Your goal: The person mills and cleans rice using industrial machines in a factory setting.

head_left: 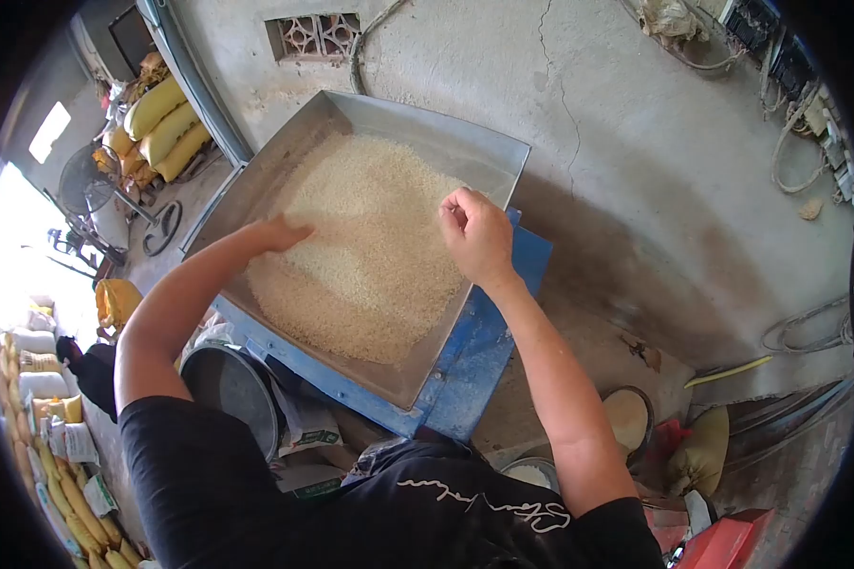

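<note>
A wide metal hopper point(403, 119) on a blue machine frame point(470, 351) holds a heap of pale rice grain point(365, 247). My left hand point(277, 233) lies flat with fingers together on the grain at the heap's left side. My right hand point(474, 232) hovers over the right side of the heap, fingers curled loosely inward as if pinching some grain; what is inside it is hidden.
A concrete wall point(636, 171) with a vent block and cables rises behind the hopper. A dark round bucket point(232, 384) stands below left. Yellow sacks point(161, 123) and a fan point(85, 180) are at far left; a bowl of grain point(631, 417) and red items lie lower right.
</note>
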